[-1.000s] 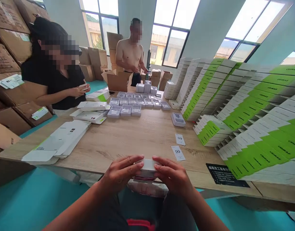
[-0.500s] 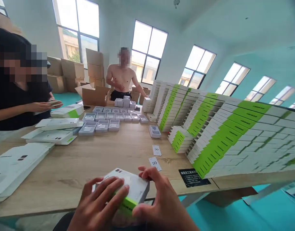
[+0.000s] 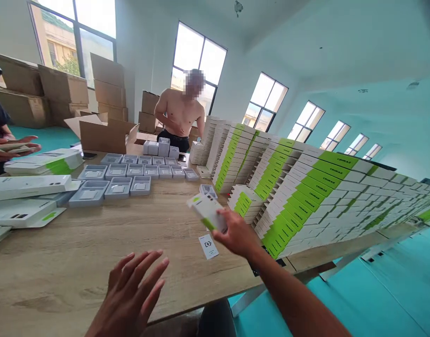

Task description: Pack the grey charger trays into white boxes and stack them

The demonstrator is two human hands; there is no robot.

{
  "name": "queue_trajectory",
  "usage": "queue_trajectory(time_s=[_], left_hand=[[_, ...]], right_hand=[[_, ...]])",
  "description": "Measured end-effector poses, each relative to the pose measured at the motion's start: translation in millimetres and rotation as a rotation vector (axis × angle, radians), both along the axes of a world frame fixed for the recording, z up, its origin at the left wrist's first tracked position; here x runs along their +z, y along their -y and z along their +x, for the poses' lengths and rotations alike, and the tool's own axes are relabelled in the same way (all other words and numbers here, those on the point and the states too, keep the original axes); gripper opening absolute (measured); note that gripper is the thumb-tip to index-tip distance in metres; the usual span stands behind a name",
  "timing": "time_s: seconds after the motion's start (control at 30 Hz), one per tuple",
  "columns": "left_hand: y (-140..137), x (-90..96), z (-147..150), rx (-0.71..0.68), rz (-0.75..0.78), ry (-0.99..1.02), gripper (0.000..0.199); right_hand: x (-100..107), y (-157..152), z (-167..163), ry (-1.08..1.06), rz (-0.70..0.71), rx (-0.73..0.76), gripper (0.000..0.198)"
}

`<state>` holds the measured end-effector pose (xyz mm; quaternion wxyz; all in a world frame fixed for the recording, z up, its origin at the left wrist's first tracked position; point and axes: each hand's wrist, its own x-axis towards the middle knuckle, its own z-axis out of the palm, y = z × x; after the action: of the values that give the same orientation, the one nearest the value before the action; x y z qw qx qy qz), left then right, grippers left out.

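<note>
My right hand (image 3: 234, 231) is closed on the near end of a white and green box (image 3: 208, 211), held tilted above the table. Just behind that box, a grey plastic tray (image 3: 208, 189) is partly covered by it. Below it on the table lies a white card (image 3: 208, 246) with a black symbol. Over the near part of the table is my left hand (image 3: 134, 285), fingers stretched and holding nothing. A short stack of white and green boxes (image 3: 245, 202) stands just right of the held box.
Tall rows of stacked boxes (image 3: 306, 187) line the table's right side. Several grey trays (image 3: 118, 187) stand at the back left, beside flat white sleeves (image 3: 25, 210). An open carton (image 3: 102, 135) is behind them. One person (image 3: 181, 112) stands across the table; another person's hands (image 3: 14, 147) show at left.
My right hand has carried the box forward, away from my body, toward the stacks. My left hand has let go of it and opened. The view has turned right.
</note>
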<state>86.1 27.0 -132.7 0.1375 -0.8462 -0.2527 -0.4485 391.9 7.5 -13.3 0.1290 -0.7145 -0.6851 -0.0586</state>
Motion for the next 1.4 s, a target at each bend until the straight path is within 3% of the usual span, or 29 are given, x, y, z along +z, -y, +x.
queue_trajectory(time_s=[0.1,0.2,0.27,0.37,0.47,0.53,0.7,0.77,0.83,0.97,1.07,1.13,1.2,1.23,1.27,1.4], left_hand=[[-19.2,-24.0,-15.4,0.036,-0.106,-0.002,0.035],[-30.4,-45.8,-25.2,0.065,-0.197,-0.006,0.033],[-33.5,-53.1,-27.0,0.066,-0.236,-0.009,0.031],[-31.0,-50.5,-26.1,0.023,-0.255,-0.036,0.030],[-18.8,-36.1,-23.9,0.004,-0.355,-0.089,0.035],[-8.7,-24.8,-21.2,0.021,-0.481,-0.108,0.037],[4.2,-10.0,-14.2,0.060,-0.763,-0.109,0.038],[5.7,-9.9,-13.8,0.057,-0.804,-0.104,0.034],[6.1,-11.8,-14.2,0.071,-0.832,-0.051,0.037],[2.7,-18.9,-19.2,0.171,-0.920,0.256,0.054],[-7.0,-20.5,-34.8,0.169,-0.992,0.398,0.052],[-22.5,-14.5,-56.1,0.245,-0.954,0.279,0.050],[-48.8,-1.5,-86.1,0.445,-0.833,0.015,0.048],[-66.1,6.7,-103.4,0.611,-0.739,-0.181,0.046],[-85.3,15.2,-121.4,0.688,-0.705,-0.239,0.045],[-163.8,40.4,-186.1,0.862,-0.664,-0.413,0.059]], right_hand=[[31.3,-46.2,71.3,0.085,0.070,-0.255,0.055],[43.9,-75.0,124.2,0.158,0.049,-0.421,0.043],[43.3,-83.1,142.1,0.202,-0.003,-0.472,0.034],[37.3,-84.2,144.1,0.256,-0.026,-0.496,0.029],[17.5,-80.6,116.9,0.292,0.059,-0.432,0.033],[-12.8,-77.1,82.6,0.269,0.104,-0.265,0.038],[-111.5,-52.8,-45.1,-0.067,0.006,0.502,0.034],[-127.2,-45.3,-95.0,-0.152,-0.088,0.669,0.032],[-125.3,-51.9,-131.7,-0.183,-0.183,0.753,0.029],[-110.5,-112.9,-166.5,-0.231,-0.309,0.761,0.027],[-115.3,-176.2,-181.9,-0.261,-0.267,0.664,0.054],[-124.5,-211.9,-193.1,-0.280,-0.207,0.528,0.058],[-134.9,-235.6,-203.2,-0.300,-0.139,0.383,0.055],[-139.7,-242.6,-207.0,-0.308,-0.112,0.332,0.054],[-143.9,-246.7,-209.6,-0.312,-0.092,0.302,0.053],[-152.6,-247.2,-208.8,-0.317,-0.054,0.287,0.044]])
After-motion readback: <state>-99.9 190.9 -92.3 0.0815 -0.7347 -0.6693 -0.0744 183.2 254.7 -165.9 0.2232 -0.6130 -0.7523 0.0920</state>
